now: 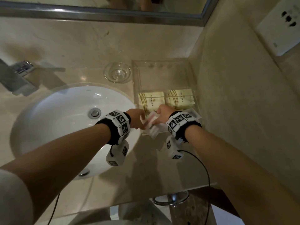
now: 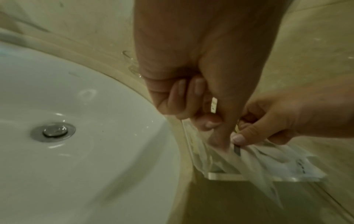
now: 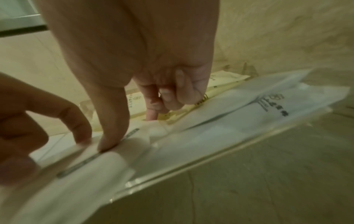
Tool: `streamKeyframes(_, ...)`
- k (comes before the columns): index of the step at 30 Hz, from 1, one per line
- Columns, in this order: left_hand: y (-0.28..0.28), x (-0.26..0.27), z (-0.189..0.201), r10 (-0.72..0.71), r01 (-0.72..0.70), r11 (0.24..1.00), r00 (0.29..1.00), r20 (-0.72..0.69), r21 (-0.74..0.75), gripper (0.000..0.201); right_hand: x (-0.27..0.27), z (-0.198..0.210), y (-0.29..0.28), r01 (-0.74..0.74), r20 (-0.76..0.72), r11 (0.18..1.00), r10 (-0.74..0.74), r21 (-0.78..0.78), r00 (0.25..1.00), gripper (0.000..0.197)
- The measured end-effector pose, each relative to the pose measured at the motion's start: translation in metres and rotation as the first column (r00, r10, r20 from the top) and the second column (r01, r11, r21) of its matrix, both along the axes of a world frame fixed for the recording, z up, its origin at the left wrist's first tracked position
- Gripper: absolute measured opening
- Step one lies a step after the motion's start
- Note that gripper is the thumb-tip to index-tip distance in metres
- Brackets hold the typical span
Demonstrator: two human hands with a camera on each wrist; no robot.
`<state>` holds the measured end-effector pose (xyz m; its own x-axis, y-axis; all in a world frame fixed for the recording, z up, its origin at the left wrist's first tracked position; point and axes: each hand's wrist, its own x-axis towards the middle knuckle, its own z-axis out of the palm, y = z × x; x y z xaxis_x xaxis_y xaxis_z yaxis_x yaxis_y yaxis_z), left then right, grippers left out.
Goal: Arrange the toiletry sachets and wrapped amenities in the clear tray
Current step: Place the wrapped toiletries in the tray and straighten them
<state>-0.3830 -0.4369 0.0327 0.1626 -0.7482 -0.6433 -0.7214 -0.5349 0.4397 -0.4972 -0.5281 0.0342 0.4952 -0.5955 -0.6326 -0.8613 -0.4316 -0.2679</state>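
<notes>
Nearest, both forearms reach in over the counter (image 1: 100, 189), each wrist banded with black-and-white marker blocks and trailing a dark cable. Below the counter's front edge a chrome ring (image 1: 170, 198) shows, partly cut off.

The left hand (image 1: 135, 118) and right hand (image 1: 162, 115) meet at the near end of the tray (image 1: 193, 88). Both pinch white wrapped packets (image 1: 153, 127) between thumb and fingers; the other fingers curl in. In the right wrist view the right thumb presses a packet's sealed edge with a dark strip on it, and one packet (image 3: 249, 115) bears dark printed characters, too blurred to read. One packet end sticks out past the tray's near rim. How many packets lie in the pile cannot be told; the hands and wristbands cover much of it.

Left of the hands sits the white basin (image 1: 53, 120) with its metal drain (image 1: 94, 113).

Just beyond the hands, two pale yellow sachets (image 1: 151, 100) lie flat side by side inside the tray, each printed with gold lines and small writing that is illegible. The tray's far half is bare.

Beside the tray's far left corner stands a small glass bowl (image 1: 117, 74). A chrome tap (image 1: 17, 75) is cut off at the left edge. Farthest are a mirror frame (image 1: 97, 13) and, on the right wall, a white socket plate (image 1: 282, 28).
</notes>
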Motion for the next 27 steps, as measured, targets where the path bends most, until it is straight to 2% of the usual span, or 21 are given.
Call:
streamKeyframes(7, -0.002, 0.001, -0.004, 0.091, -0.093, 0.989, 0.996, -0.025, -0.115, 0.026, -0.005, 0.002, 0.005, 0.026, 0.065, 0.999, -0.027, 0.028, 0.998, 0.04)
streamKeyframes(13, -0.014, 0.013, 0.003, 0.153, -0.148, 0.967, 0.988, 0.008, -0.207, 0.024, -0.009, -0.004, -0.008, 0.253, 0.286, 0.965, -0.261, 0.066, 0.922, 0.013)
streamKeyframes(17, -0.022, 0.014, 0.006, 0.192, -0.186, 0.948, 0.981, -0.002, -0.258, 0.023, -0.013, -0.001, -0.012, 0.345, 0.381, 0.934, -0.353, 0.092, 0.854, 0.019)
streamKeyframes(20, -0.024, 0.012, 0.003, 0.206, -0.197, 0.948, 0.978, 0.009, -0.251, 0.028, -0.014, -0.007, -0.017, 0.397, 0.375, 0.914, -0.399, 0.086, 0.837, 0.02)
streamKeyframes(27, -0.023, 0.01, -0.001, 0.243, -0.231, 0.941, 0.97, 0.016, -0.246, 0.036, -0.007, -0.012, -0.018, 0.412, 0.321, 0.909, -0.408, 0.056, 0.855, 0.025)
